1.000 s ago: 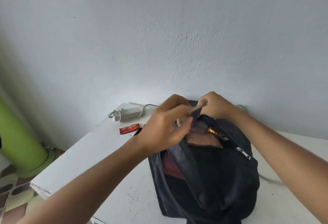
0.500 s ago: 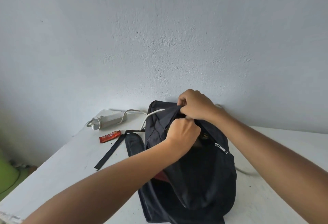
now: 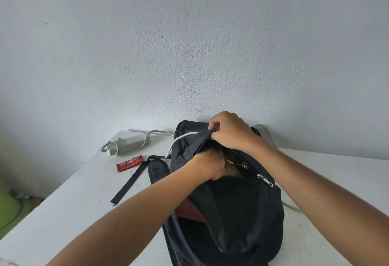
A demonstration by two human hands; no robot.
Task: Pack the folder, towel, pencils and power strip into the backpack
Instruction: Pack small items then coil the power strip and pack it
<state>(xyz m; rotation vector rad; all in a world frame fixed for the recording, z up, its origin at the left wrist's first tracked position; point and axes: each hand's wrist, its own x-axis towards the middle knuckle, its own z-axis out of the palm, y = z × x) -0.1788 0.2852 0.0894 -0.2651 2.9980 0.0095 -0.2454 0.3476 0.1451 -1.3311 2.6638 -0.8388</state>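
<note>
A person packs a black fabric backpack (image 3: 242,213) lying on a white table (image 3: 69,213) against a grey wall. The right hand (image 3: 229,132) pinches the upper edge of the bag's opening and lifts it, apparently to hold the mouth wide. The left hand (image 3: 211,165) is pushed inside that mouth, its fingers hidden, so whether that grip is spread or closed on anything cannot be told. A dark red flat item (image 3: 190,211), possibly the folder, shows inside the bag. The white plastic power strip (image 3: 128,142), cord looped beside it, lies unpacked at the table's far left corner, near a red snack wrapper (image 3: 129,163).
</note>
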